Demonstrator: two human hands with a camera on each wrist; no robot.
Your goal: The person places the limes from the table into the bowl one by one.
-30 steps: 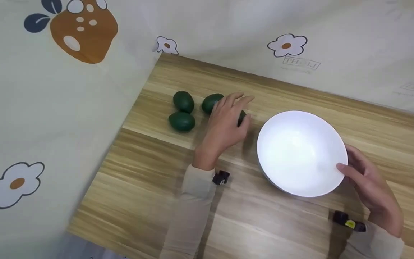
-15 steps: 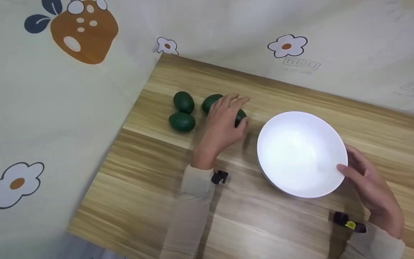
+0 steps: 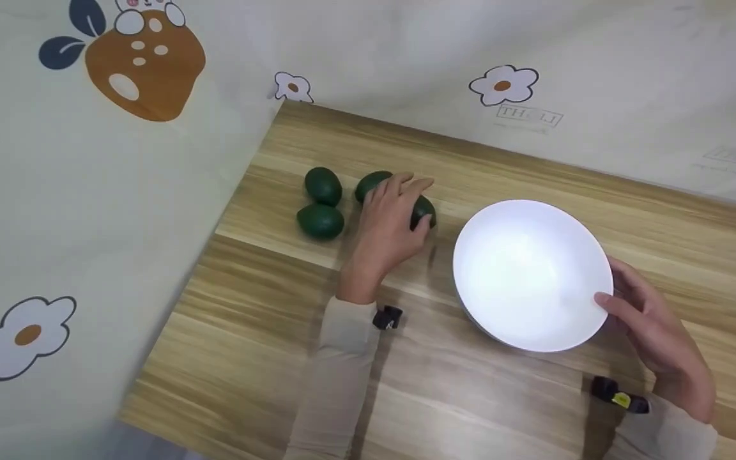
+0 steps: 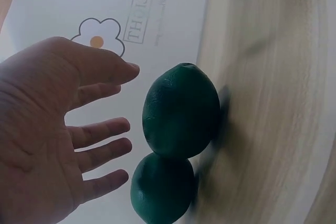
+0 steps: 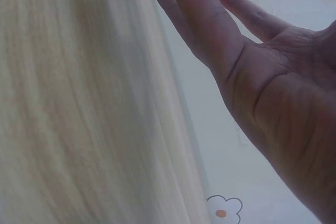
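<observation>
My left hand [image 3: 386, 223] reaches over two dark green avocados, its fingers loosely bent and thumb apart. One avocado [image 3: 424, 212] shows between thumb and forefinger; another avocado [image 3: 370, 186] lies partly hidden behind the fingers. In the left wrist view, a gap separates the fingertips from the nearer avocado [image 4: 181, 111], and the second avocado [image 4: 163, 187] sits beside it. My right hand [image 3: 652, 326] grips the white bowl [image 3: 528, 275] at its right side, thumb on the rim and fingers around the outside. The bowl is tilted, and its visible inside holds nothing.
Two more avocados, an upper one [image 3: 323, 186] and a lower one [image 3: 320, 222], lie together left of my left hand. All are on a wooden table [image 3: 246, 338], bordered by a pale cloth [image 3: 119, 211] printed with flowers behind and left.
My left hand has drifted slightly left, uncovering more of the avocado by the thumb. The head view has shifted a little. My right hand keeps its hold on the bowl.
</observation>
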